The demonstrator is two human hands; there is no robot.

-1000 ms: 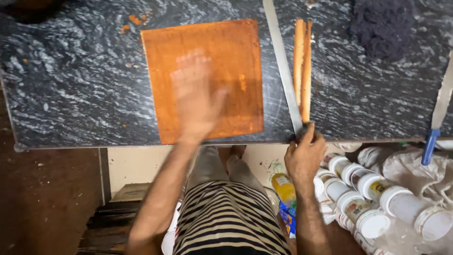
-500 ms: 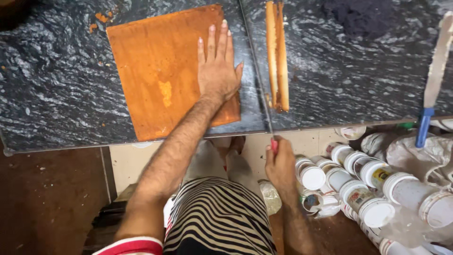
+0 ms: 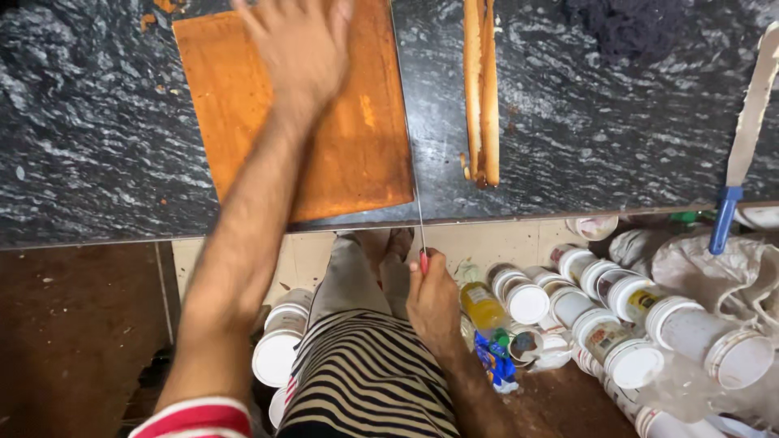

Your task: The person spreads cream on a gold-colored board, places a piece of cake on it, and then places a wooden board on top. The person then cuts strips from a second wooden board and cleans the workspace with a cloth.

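A flat orange-brown slab (image 3: pixel 341 154) lies on a dark veined stone counter (image 3: pixel 89 138). My left hand (image 3: pixel 296 49) rests flat and blurred on the slab's upper part, fingers spread, holding nothing. Below the counter edge, my right hand (image 3: pixel 432 296) grips the red handle of a long thin metal blade (image 3: pixel 410 154). The blade stands on edge against the slab's right side. Two long orange strips (image 3: pixel 482 89) lie side by side on the counter, to the right of the blade.
A pale-bladed tool with a blue handle (image 3: pixel 734 174) hangs over the counter's right edge. A dark heap (image 3: pixel 629 24) sits at the top right. Several white-lidded jars (image 3: pixel 625 332) and a pale bag (image 3: pixel 714 264) crowd the floor at right. My striped garment (image 3: pixel 365 381) is below.
My left hand has slid up the slab toward its far edge. The blade has turned onto its edge against the slab's right side, and my right hand has dropped lower below the counter.
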